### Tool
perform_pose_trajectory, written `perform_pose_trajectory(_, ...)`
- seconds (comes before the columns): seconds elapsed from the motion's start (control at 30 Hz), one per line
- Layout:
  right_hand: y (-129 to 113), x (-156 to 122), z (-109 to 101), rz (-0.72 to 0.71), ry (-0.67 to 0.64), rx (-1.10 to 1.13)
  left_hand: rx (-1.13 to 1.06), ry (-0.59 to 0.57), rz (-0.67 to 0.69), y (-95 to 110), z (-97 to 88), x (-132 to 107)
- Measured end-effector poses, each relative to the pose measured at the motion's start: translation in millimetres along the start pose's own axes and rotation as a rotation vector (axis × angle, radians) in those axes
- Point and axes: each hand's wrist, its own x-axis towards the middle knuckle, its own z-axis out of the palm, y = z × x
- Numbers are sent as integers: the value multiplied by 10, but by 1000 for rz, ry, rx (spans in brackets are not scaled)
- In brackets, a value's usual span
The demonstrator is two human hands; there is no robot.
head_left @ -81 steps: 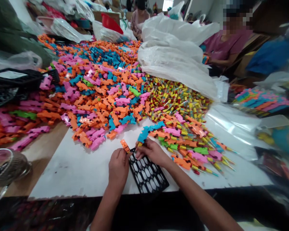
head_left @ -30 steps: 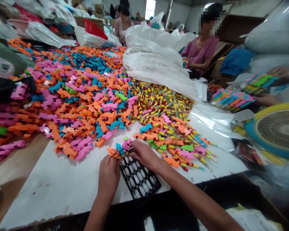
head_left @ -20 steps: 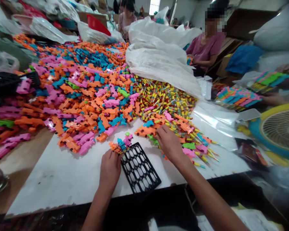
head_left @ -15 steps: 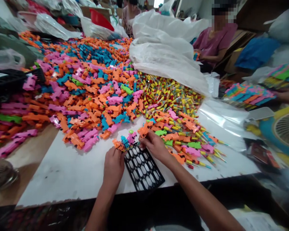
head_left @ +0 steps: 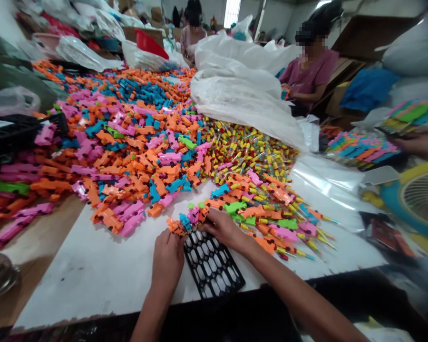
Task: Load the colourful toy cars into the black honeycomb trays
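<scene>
Single head-worn view, wide-angle. Looks from the wearer's side, above and behind the black plastic rectangular grid tray [head_left: 214, 264], facing forward and down across the white-topped bench [head_left: 110, 280]. Tray is near the lens; heap of glossy orange, pink and blue plastic toy cars [head_left: 128, 147] mid-range, beyond and left of tray; bright white rectangular window [head_left: 231, 13] far beyond tray. Round yellow-and-blue fan [head_left: 419, 199], right of tray, cut by frame edge.

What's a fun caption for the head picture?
Left hand and right hand at a black tray beside bright toy cars.
</scene>
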Motion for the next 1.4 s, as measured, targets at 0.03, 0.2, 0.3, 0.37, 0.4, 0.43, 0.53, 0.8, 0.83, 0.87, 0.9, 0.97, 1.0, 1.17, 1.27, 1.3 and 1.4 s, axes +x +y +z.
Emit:
perform_pose_trajectory(0.03,16,21,-87,-2,13,-82,-1,-4,-2,3,-2,0)
perform_pose_trajectory(0.2,132,231,-700,154,253,-646,-24,-17,-20,14,-11,0)
perform_pose_trajectory(0.3,143,299,-914,209,260,-818,-23,-10,-26,11,-13,4)
perform_pose_trajectory(0.37,113,259,-885,191,279,-782,-24,-17,-26,7,-10,2)
perform_pose_trajectory(0.4,95,218,-816,178,294,-656,-26,-24,-26,6,-7,-2)
perform_pose_trajectory(0.43,79,168,-717,182,300,-467,-27,-31,-28,5,-3,-6)
perform_pose_trajectory(0.53,67,27,-330,312,205,241,-13,-38,-37,-1,9,-20)
perform_pose_trajectory(0.8,219,-48,96,307,147,473,-3,-30,-12,-54,45,-34)
perform_pose_trajectory(0.83,213,-48,95,235,147,358,3,-22,-12,-59,46,-32)
perform_pose_trajectory(0.87,197,-48,92,167,136,250,7,-12,-9,-63,47,-30)
perform_pose_trajectory(0.9,171,-46,83,111,117,165,12,-7,-6,-67,47,-27)
perform_pose_trajectory(0.97,99,-46,27,50,66,75,16,-10,-1,-73,48,-21)
perform_pose_trajectory(1.0,58,-50,-31,45,60,47,16,-14,-5,-76,50,-20)
perform_pose_trajectory(1.17,-73,-111,-603,233,281,-512,-13,-22,-31,-82,61,-30)
perform_pose_trajectory(1.27,-42,-98,-882,418,218,-898,-21,-30,-14,-86,65,-30)
perform_pose_trajectory(1.3,-25,-86,-922,443,159,-950,-19,-33,-15,-85,64,-28)
perform_pose_trajectory(1.4,7,-61,-922,441,72,-951,-17,-39,-30,-71,55,-25)
